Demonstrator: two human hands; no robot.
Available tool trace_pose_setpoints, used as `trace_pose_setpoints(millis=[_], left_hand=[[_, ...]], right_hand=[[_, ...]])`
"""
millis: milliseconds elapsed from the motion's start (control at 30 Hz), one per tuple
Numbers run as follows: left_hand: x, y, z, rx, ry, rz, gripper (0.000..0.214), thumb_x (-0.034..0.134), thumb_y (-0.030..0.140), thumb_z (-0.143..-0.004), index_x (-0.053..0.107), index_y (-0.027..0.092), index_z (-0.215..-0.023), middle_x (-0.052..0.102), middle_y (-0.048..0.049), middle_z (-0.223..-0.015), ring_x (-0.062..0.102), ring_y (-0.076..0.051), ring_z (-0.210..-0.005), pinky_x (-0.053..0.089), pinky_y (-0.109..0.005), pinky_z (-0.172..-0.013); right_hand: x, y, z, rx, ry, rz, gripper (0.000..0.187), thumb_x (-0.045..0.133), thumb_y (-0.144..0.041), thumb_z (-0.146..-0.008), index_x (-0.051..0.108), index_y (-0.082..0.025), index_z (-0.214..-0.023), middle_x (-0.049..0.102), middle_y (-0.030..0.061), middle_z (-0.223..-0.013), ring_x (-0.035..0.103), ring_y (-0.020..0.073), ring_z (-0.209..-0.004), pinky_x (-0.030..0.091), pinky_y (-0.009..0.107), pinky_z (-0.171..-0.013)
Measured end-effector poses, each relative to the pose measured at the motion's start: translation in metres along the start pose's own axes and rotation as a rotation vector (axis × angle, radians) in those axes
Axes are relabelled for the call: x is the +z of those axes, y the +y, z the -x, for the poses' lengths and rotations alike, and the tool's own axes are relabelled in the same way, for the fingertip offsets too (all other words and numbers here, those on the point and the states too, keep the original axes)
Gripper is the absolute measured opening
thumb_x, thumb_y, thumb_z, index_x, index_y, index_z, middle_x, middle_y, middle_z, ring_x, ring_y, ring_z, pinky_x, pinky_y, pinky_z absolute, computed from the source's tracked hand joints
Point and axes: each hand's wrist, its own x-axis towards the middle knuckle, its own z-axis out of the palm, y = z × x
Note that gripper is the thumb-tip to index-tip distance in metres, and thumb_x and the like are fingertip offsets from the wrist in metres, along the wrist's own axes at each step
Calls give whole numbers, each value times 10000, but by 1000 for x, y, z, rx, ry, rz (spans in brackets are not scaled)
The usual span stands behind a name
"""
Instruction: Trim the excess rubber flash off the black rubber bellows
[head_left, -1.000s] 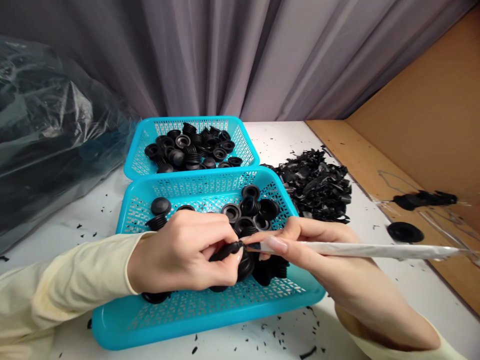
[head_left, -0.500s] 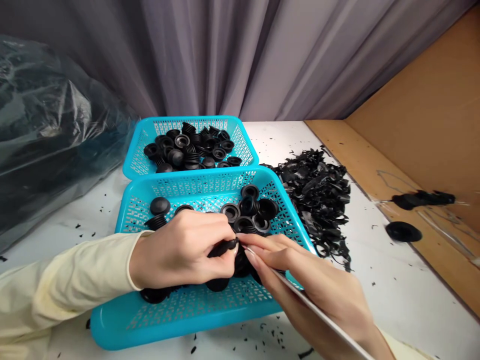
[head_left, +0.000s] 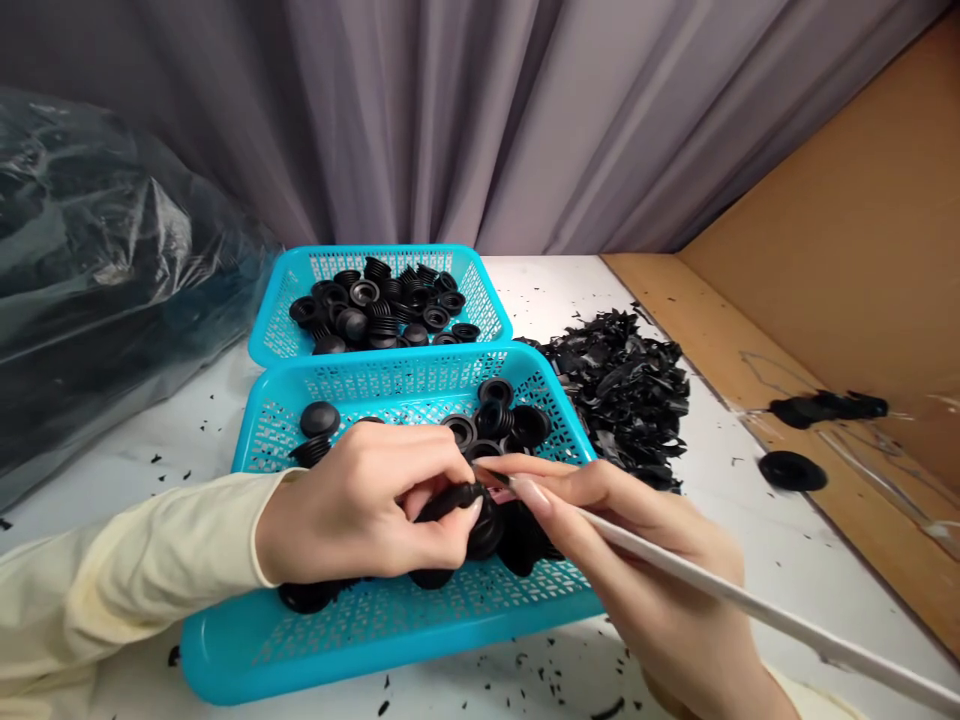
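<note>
Head view: left hand (head_left: 367, 505), frame centre, pinches a black part (head_left: 444, 500) — right hand (head_left: 652, 560), lower right, grips a white tool (head_left: 787, 622) — basket (head_left: 375, 668) at lower centre, beneath the part

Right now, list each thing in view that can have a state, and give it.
Left hand, closed on a black part
Right hand, closed on a white-handled tool
Near turquoise basket, partly filled
Far turquoise basket, holding ribbed black parts
Black scraps, heaped
Plastic bag, bulging
Black disc, lying flat
Gray curtain, hanging in folds
</note>
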Motion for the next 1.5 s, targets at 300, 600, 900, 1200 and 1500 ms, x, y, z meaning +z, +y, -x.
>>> trace_pose_setpoints(millis=[300,600,900,1200,1500], left_hand=[[0,0,-1,-51,27,42,94,626,45,-751,632,94,-672,511,39,-506,431,-47,-432,345,-148,-411],[0,-2,-1,-41,11,69,150,626,51,-771,607,96,-629,546,15,-516,438,-51,-438,356,-153,-419],[0,-1,0,-105,-14,76,159,611,63,-766,571,138,-632,478,59,-517,422,-46,-443,339,-144,-415],[-2,2,-1,-112,-30,68,172,602,61,-763,556,144,-620,473,61,-504,413,-51,-433,345,-158,-409],[-2,2,-3,-115,-24,90,142,620,53,-761,603,109,-631,477,54,-502,421,-46,-435,354,-152,-420]], right_hand=[[-7,-3,-2,69,-1,-116,175,617,-186,-894,649,-242,-732,781,-42,-953,745,164,-864,576,147,-628],[-6,-2,-1,-26,-45,-117,152,611,-130,-883,641,-251,-797,765,-54,-1023,728,130,-910,574,161,-751],[-6,-1,0,-142,-74,-48,167,611,-63,-856,594,-226,-819,752,-3,-1055,727,171,-862,573,296,-796],[-3,-3,4,-157,-75,45,164,617,-78,-854,593,-240,-842,760,39,-1016,726,207,-824,582,369,-795],[-1,2,1,-136,1,-36,185,605,-61,-857,639,-243,-851,763,10,-1015,728,195,-886,596,299,-744]])
